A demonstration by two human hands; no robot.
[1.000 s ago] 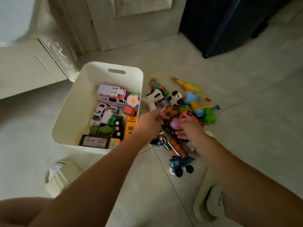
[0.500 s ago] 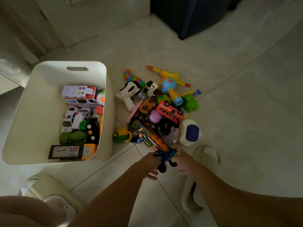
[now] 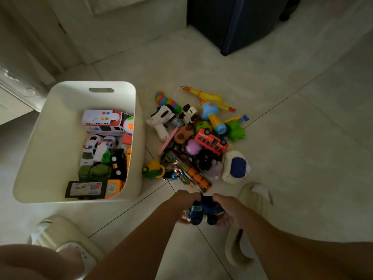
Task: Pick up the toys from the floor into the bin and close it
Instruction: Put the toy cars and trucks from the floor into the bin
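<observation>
A white plastic bin (image 3: 60, 122) stands open on the tiled floor at the left, holding an ambulance, police cars and several other toy vehicles. To its right lies a heap of toys: a red bus (image 3: 212, 141), a yellow rubber chicken (image 3: 205, 96), a white toy gun (image 3: 161, 120), a rainbow slug (image 3: 167, 101) and more. Just in front of the heap, my left hand (image 3: 184, 203) and my right hand (image 3: 229, 209) together hold a small blue toy truck (image 3: 201, 212), lifted slightly off the floor.
A cream slipper (image 3: 256, 201) is by my right arm and another (image 3: 64, 235) at the lower left. A dark blue cabinet (image 3: 238, 23) stands at the back right, with white doors and furniture along the back left.
Both hands left the middle of the heap, came down to its near edge and closed on the blue toy truck, raising it toward me. The view shifted so the bin sits further left.
</observation>
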